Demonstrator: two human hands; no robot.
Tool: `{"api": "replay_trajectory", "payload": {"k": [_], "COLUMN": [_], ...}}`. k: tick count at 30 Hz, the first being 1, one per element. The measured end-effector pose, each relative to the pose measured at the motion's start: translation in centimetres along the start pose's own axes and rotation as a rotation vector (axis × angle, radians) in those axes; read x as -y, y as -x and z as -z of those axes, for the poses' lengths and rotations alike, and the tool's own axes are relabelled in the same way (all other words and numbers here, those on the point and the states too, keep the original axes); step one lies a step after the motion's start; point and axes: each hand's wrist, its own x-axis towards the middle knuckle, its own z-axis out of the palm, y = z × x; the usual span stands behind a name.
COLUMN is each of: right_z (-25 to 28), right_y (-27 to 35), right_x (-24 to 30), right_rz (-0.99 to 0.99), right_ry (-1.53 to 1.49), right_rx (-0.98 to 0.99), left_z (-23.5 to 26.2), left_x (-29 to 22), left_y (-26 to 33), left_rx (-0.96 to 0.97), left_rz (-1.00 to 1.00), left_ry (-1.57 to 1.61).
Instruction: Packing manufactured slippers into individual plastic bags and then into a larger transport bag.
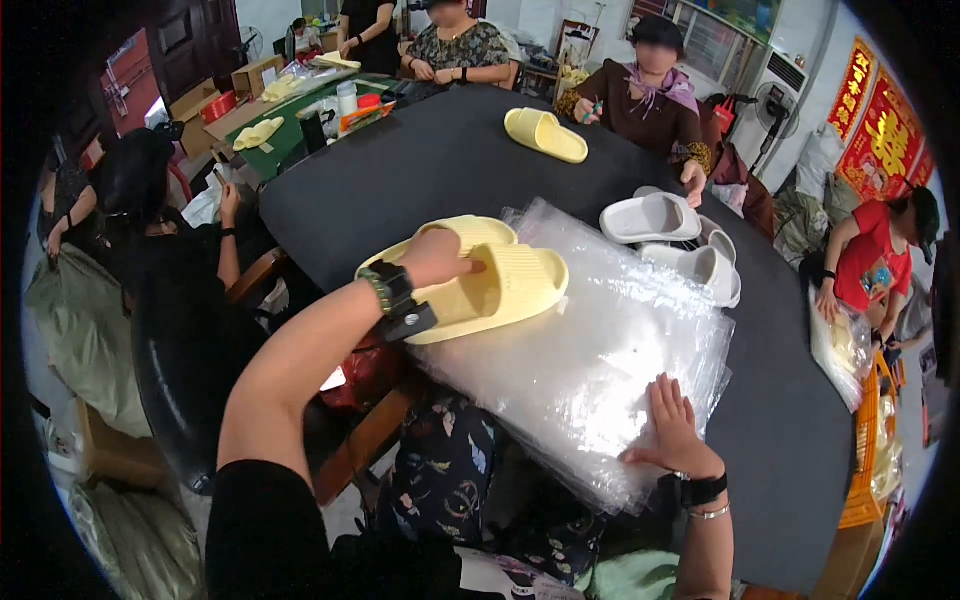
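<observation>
Yellow foam slipper pair (480, 285) at near-left tabletop (420, 170) edge; left hand (440, 258), fingers curled inside upper slipper. Right hand (672, 425) fingers spread flat on clear bag stack (590, 350). Best: keep stack pinned, lift single top bag.

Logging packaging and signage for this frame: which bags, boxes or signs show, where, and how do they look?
Stack of clear plastic bags: on the black table, under the right hand; flat, glossy.
Cardboard boxes: far left, brown, open.
Red hangings: right wall, with gold markings.
Filled clear bag: table's right edge, held by a person in red.
</observation>
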Motion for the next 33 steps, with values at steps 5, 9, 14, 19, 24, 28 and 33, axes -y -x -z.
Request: {"api": "replay_trajectory", "payload": {"k": [5, 9, 14, 19, 24, 28, 33], "right_z": [-0.5, -0.4, 0.1, 0.1, -0.3, 0.1, 0.2], "right_y": [0.2, 0.1, -0.2, 0.0, 0.2, 0.7, 1.4], "right_x": [-0.8, -0.6, 0.4, 0.4, -0.7, 0.3, 0.5], "right_rz": [0.001, -0.016, -0.036, -0.017, -0.015, -0.014, 0.027], "right_ry": [-0.008, -0.028, -0.074, -0.055, -0.066, -0.063, -0.041], "right_rx": [-0.013, 0.015, 0.041, 0.008, -0.022, -0.063, -0.182], "left_z": [9.0, 16.6, 13.7, 4.1, 1.5, -2.2, -6.2], "left_x": [1.4, 6.7, 11.0, 4.6, -8.9, -11.9, -11.3], "left_y": [-2.9, -10.1, -12.8, -8.2, 1.8, 4.4, 4.1], "left_rx": [-0.022, -0.237, -0.445, -0.521, -0.164, -0.103, 0.223], "left_rz": [-0.059, 0.014, 0.253, -0.116, -0.485, -0.594, -0.481], "left_ry": [-0.127, -0.113, -0.245, -0.058, 0.055, 0.087, -0.012]}}
